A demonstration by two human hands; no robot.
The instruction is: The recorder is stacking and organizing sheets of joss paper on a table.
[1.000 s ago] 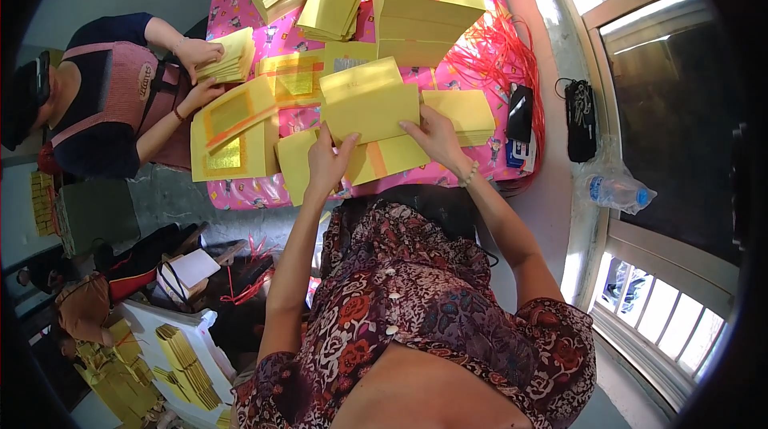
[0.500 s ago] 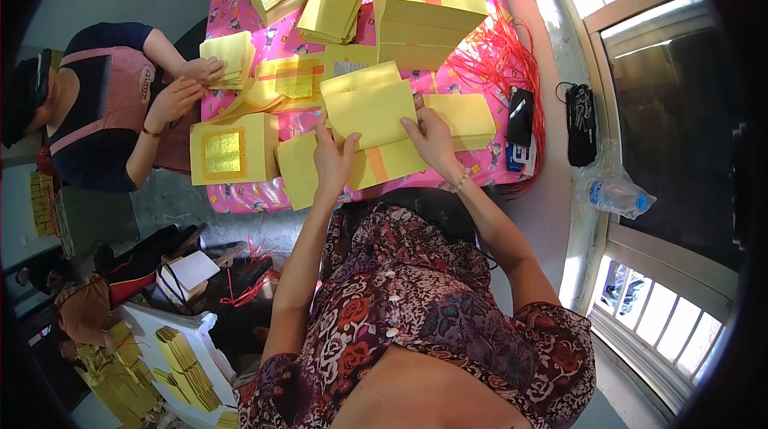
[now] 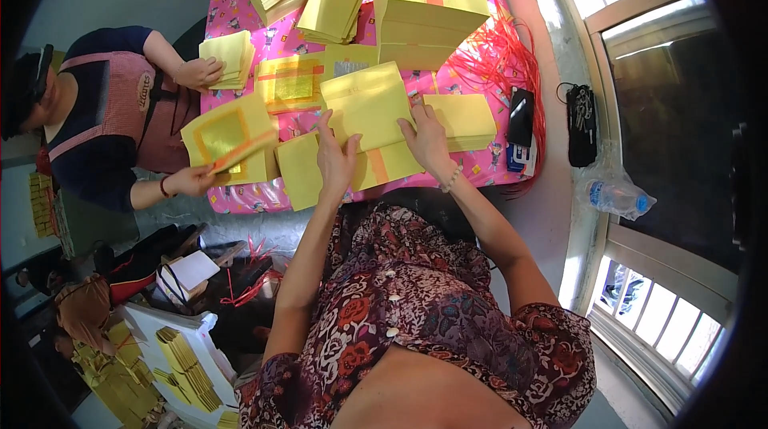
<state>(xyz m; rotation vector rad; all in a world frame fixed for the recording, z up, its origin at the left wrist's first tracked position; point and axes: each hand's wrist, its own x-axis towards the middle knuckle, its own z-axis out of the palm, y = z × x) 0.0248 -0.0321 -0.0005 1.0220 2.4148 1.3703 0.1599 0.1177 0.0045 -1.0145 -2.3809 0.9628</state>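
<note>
Hands on one stack of yellow paper sheets [image 3: 370, 113], near the middle of the pink table [image 3: 488, 173]. Left hand [image 3: 338, 161] lies flat, fingers spread, on the stack's near-left corner; right hand [image 3: 428, 139] presses its right edge, fingers together. Just right, a smaller yellow stack [image 3: 462, 118]. At far left, a co-worker's hand [image 3: 190, 181] holds a gold-centred sheet [image 3: 228, 133].

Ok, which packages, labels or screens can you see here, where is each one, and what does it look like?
Tall yellow stack: far end of the table, boxy, with an orange band and a grey panel on top.
Phone: table's right edge, dark, flat, its screen black.
Small blue packet: just below the phone.
Plastic bottle: window sill at right, lying down, clear with a blue label.
</note>
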